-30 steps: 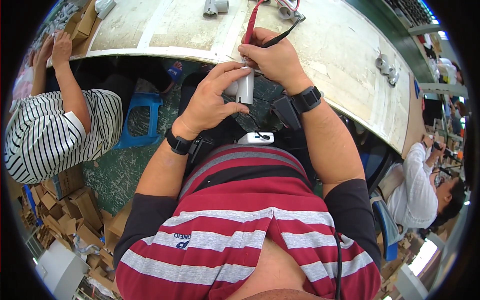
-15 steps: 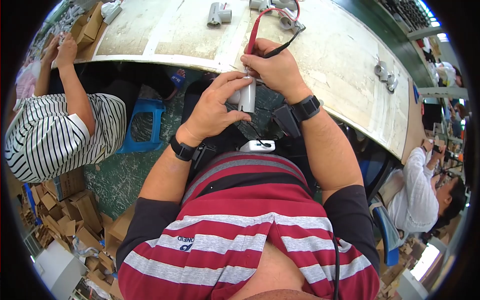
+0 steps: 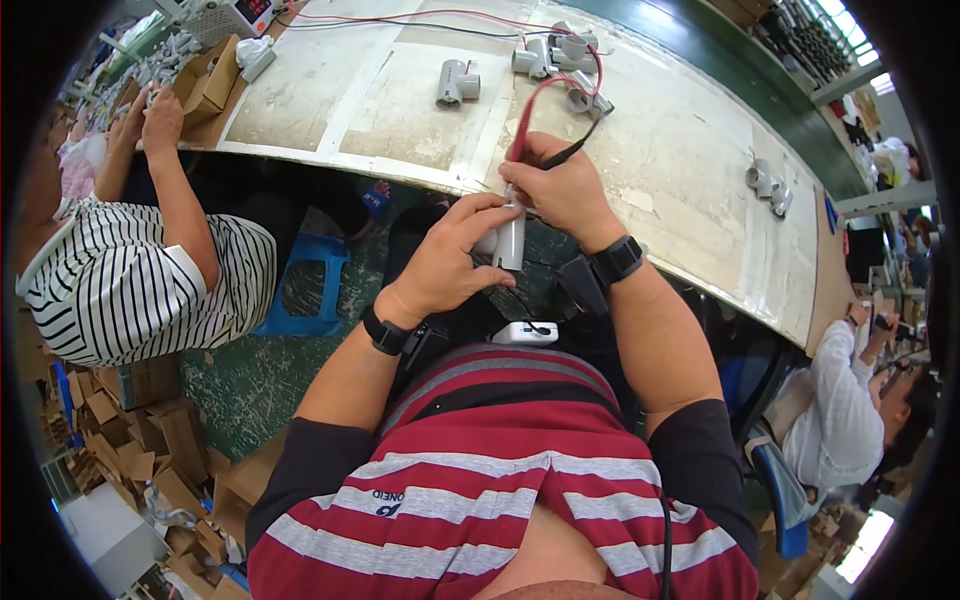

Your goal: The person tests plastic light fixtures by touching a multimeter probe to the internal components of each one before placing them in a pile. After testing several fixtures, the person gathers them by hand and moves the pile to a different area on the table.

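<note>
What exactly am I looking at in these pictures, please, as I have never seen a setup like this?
There is no robot here: a person works with two bare hands. Every picture comes from a wide fisheye camera worn on the person's head and looking down, so straight edges bend near the rim. The left hand holds a gray fitting in front of the near edge of the table. The right hand holds a red probe and a black probe by the fitting's upper end; whether their tips touch it is too small to tell. On the table lie a single fitting, a cluster of fittings and, farther right, a small group.
</note>
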A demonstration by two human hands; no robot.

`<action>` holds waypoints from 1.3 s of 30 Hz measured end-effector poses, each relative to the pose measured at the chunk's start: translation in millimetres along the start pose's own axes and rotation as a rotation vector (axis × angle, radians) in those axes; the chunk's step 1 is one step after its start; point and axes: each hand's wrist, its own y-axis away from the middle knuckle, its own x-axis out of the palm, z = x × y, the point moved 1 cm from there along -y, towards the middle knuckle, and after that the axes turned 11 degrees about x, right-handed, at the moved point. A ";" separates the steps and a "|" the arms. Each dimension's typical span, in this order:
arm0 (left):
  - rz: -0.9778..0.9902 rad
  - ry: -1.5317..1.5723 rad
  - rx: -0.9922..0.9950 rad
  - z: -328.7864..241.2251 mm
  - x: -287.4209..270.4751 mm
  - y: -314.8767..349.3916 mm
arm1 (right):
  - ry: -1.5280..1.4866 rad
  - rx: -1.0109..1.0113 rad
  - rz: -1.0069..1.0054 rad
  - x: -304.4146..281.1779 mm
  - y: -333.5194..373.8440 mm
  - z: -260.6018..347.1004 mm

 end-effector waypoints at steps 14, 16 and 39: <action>0.181 -0.657 0.046 121.0 -109.1 -128.7 | -0.499 -0.268 -0.321 -95.2 29.1 28.1; 0.182 -0.712 0.037 139.8 -142.1 -132.9 | -0.502 -0.259 -0.326 -97.5 31.4 26.0; -0.038 -0.311 -0.173 105.7 -38.2 -165.6 | -0.371 -0.222 -0.247 -111.3 26.3 42.7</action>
